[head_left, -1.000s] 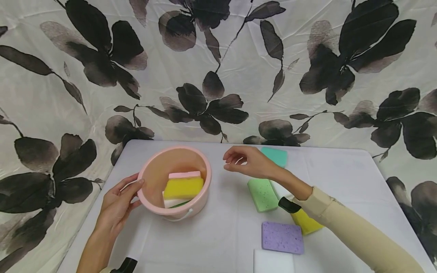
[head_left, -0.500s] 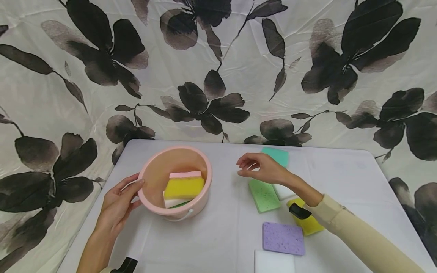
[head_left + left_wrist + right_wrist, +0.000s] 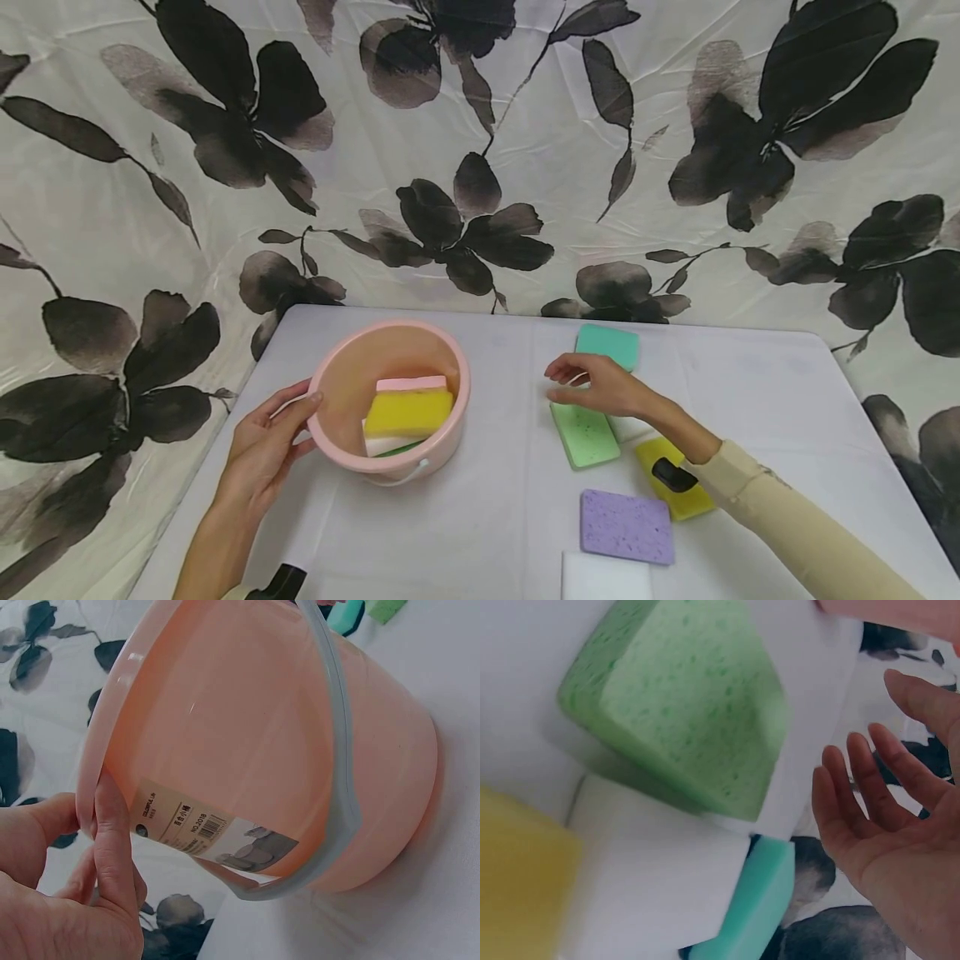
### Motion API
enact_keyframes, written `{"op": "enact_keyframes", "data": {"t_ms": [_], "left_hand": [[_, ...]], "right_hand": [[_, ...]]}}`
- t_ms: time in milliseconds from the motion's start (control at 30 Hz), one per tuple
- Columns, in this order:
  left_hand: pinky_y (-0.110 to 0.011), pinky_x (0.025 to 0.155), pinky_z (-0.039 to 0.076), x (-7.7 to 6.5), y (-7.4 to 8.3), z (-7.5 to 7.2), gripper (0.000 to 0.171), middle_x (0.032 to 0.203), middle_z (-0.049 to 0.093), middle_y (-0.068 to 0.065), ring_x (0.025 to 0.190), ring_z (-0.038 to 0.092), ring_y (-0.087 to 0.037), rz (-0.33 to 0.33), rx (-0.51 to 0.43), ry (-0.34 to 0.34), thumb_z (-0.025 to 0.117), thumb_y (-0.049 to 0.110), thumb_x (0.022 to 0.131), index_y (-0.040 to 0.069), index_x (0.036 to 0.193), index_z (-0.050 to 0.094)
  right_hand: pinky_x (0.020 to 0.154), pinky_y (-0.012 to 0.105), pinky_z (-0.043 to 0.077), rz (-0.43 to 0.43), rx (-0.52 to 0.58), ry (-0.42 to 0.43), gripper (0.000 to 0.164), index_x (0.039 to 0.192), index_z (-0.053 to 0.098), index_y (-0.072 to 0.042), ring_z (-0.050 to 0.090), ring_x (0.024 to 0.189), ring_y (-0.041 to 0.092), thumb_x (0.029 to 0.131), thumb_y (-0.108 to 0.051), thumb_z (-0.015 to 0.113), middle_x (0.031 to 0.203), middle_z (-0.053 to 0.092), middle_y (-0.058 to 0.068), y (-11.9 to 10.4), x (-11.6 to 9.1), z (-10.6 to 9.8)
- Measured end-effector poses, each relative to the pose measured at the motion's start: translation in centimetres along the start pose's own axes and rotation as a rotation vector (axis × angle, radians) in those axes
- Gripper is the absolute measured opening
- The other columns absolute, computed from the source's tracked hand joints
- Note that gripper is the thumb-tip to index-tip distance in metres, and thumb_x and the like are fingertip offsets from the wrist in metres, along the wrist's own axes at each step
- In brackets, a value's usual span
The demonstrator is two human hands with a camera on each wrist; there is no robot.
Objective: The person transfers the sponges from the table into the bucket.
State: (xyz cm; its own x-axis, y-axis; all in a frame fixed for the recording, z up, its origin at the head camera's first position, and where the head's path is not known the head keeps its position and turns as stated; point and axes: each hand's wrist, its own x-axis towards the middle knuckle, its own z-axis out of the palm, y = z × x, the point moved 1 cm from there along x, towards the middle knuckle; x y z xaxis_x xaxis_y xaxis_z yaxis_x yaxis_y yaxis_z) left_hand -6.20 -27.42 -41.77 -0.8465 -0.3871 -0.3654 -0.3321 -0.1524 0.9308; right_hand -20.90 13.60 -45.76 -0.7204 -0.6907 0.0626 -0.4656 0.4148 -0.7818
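Your left hand (image 3: 262, 446) pinches the rim of the pink bucket (image 3: 356, 362) at its left side, the bucket being on the left half of the worktop (image 3: 487, 517). Inside it you have a yellow sponge (image 3: 408, 412) against a pink sponge (image 3: 411, 384), with a white piece and some green partly hidden below. Your right hand (image 3: 603, 385) hangs above the far end of the green sponge (image 3: 587, 437), apart from it, its fingers (image 3: 881, 799) loosely spread and gently bent, the thumb well away from them. Beyond that hand lies a teal sponge (image 3: 609, 342); a white block (image 3: 656, 862) sits just beside the green sponge. Nearer you are a second yellow sponge (image 3: 692, 504), partly covered by your wrist strap (image 3: 673, 476), a purple sponge (image 3: 627, 527) and another white block (image 3: 606, 577), cut off by the lower edge of the head view.
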Motion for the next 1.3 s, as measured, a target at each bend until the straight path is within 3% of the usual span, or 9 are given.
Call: {"op": "enact_keyframes", "data": {"t_ms": [233, 400, 733, 967, 1300], "left_hand": [[-0.025, 0.07, 0.057, 0.0, 0.0, 0.0, 0.07, 0.097, 0.068, 0.01, 0.088, 0.066, -0.008, 0.0, -0.012, 0.003, 0.08, 0.038, 0.073, 0.015, 0.132, 0.051], [-0.026, 0.071, 0.057, 0.0, 0.0, 0.0, 0.069, 0.1, 0.067, 0.009, 0.089, 0.066, -0.009, 0.009, -0.018, -0.003, 0.08, 0.037, 0.074, 0.015, 0.132, 0.051], [-0.026, 0.074, 0.056, 0.2, 0.1, 0.2, 0.073, 0.106, 0.065, 0.008, 0.093, 0.065, -0.008, -0.005, 0.02, 0.005, 0.079, 0.042, 0.073, 0.017, 0.136, 0.049], [-0.025, 0.073, 0.056, 0.3, 0.1, 0.2, 0.074, 0.104, 0.066, 0.009, 0.09, 0.066, -0.008, -0.007, 0.011, 0.005, 0.079, 0.042, 0.072, 0.017, 0.135, 0.049], [-0.026, 0.072, 0.056, 0.3, 0.1, 0.0, 0.072, 0.101, 0.067, 0.008, 0.089, 0.066, -0.009, 0.0, 0.003, 0.008, 0.08, 0.041, 0.072, 0.017, 0.134, 0.051]], "right_hand": [[0.089, 0.046, 0.05, -0.032, -0.071, -0.076, 0.035, 0.112, 0.061, 0.001, 0.058, 0.1, 0.034, 0.083, -0.016, 0.074, 0.108, 0.063, 0.016, 1.5, -0.2, 0.1], [0.09, 0.044, 0.049, -0.068, -0.165, -0.169, 0.038, 0.115, 0.061, 0.003, 0.058, 0.103, 0.03, 0.083, -0.011, 0.073, 0.11, 0.063, 0.014, 1.7, -0.3, 0.0], [0.096, 0.042, 0.045, -0.027, -0.343, -0.343, 0.035, 0.12, 0.06, -0.002, 0.054, 0.113, 0.026, 0.089, -0.018, 0.067, 0.118, 0.06, 0.009, 1.4, 0.1, -0.4], [0.088, 0.042, 0.049, -0.049, -0.27, -0.376, 0.028, 0.107, 0.06, -0.007, 0.057, 0.098, 0.022, 0.083, -0.016, 0.073, 0.102, 0.063, 0.003, -0.2, 0.7, -1.4], [0.087, 0.039, 0.052, -0.047, -0.255, -0.416, 0.037, 0.113, 0.066, -0.001, 0.061, 0.099, 0.023, 0.079, -0.011, 0.076, 0.106, 0.065, 0.005, -2.1, 0.1, -3.1]]}}
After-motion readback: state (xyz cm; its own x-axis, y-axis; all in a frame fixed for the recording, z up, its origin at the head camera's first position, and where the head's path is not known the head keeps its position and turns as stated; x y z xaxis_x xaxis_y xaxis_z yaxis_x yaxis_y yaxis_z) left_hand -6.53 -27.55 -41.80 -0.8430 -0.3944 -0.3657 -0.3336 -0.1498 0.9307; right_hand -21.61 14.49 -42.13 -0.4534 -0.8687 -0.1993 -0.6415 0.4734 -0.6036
